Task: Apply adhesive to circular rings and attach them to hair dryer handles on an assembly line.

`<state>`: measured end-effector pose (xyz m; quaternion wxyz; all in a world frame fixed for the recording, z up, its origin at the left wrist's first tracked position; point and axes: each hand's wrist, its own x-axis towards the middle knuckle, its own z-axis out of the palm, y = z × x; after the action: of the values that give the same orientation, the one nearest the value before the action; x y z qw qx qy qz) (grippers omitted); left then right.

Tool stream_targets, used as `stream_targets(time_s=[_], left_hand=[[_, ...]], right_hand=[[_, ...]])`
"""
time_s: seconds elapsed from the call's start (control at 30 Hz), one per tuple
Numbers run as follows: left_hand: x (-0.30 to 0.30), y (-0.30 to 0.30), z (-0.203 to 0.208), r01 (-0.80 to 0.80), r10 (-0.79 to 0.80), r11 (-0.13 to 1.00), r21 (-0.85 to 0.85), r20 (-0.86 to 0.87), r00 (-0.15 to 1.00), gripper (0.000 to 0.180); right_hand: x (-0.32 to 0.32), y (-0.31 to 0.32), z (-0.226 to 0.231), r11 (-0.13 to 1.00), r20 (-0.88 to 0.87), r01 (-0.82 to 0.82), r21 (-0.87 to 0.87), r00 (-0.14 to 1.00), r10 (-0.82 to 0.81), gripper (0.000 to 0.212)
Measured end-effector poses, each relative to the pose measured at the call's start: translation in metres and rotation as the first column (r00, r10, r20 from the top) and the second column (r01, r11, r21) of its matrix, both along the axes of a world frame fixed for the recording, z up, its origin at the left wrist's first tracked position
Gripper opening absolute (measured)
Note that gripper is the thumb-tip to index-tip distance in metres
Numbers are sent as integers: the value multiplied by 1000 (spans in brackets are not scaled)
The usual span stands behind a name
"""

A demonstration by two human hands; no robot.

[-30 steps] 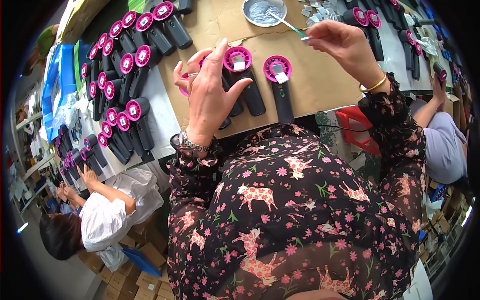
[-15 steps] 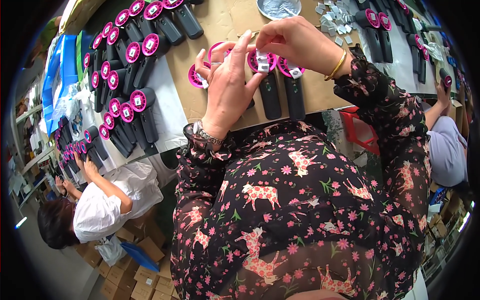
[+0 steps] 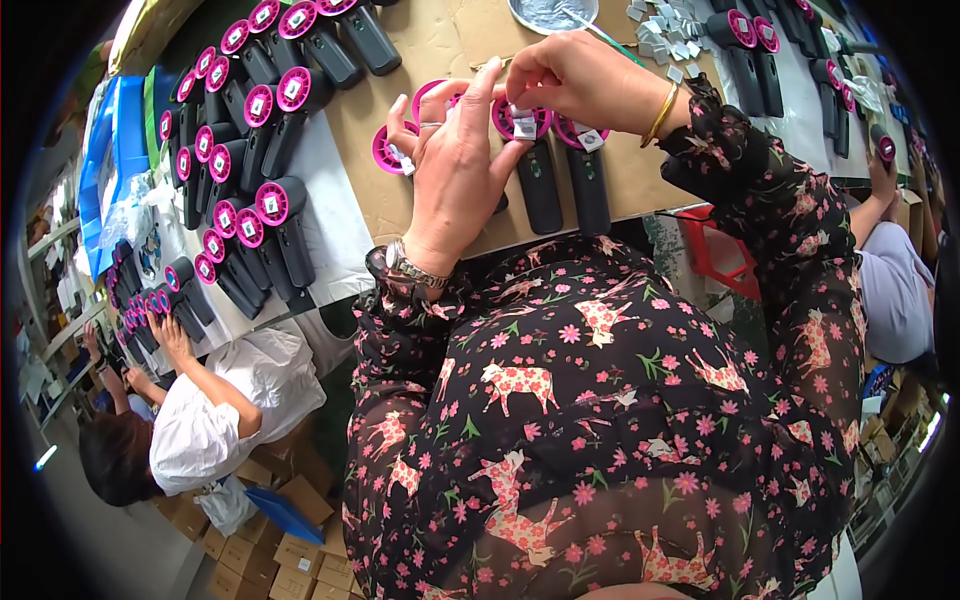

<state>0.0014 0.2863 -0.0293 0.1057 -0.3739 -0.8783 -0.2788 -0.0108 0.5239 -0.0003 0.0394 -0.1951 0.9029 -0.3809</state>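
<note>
Black handheld fans with round magenta heads lie in a row on brown cardboard in front of me. My right hand [image 3: 570, 80] pinches at a small white piece [image 3: 519, 112], held over the head of a middle fan [image 3: 540, 185]. A white square with a dark mark lies on that head. My left hand [image 3: 455, 160] has its fingers spread, its thumb by the rim of the same head, and it partly covers two fans to the left. Beside the middle one, another fan [image 3: 587, 185] carries a white square [image 3: 589, 140] at its head's edge.
Several more fans [image 3: 275, 205] stand in rows at the left, others [image 3: 745, 65] at the right. A white bowl [image 3: 545, 12] with greyish content and a green stick sits behind, near scattered white squares [image 3: 665, 30]. A person in white [image 3: 225, 405] works at the left, another person [image 3: 890, 290] at the right.
My hands stay almost in place over the middle fan, the right fingers shifting slightly. A green stick now shows by the bowl. The person at the left has moved their hands a little.
</note>
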Motion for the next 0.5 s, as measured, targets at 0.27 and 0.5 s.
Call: stream_targets(time_s=[0.27, 0.5], left_hand=[[1, -1, 1, 5, -5, 1000, -3, -5, 1000, 97], [1, 0, 3, 9, -9, 1000, -19, -6, 1000, 95]], right_hand=[[2, -2, 2, 1000, 47, 23, -13, 999, -23, 13], [3, -2, -17, 997, -263, -15, 80, 964, 36, 11]])
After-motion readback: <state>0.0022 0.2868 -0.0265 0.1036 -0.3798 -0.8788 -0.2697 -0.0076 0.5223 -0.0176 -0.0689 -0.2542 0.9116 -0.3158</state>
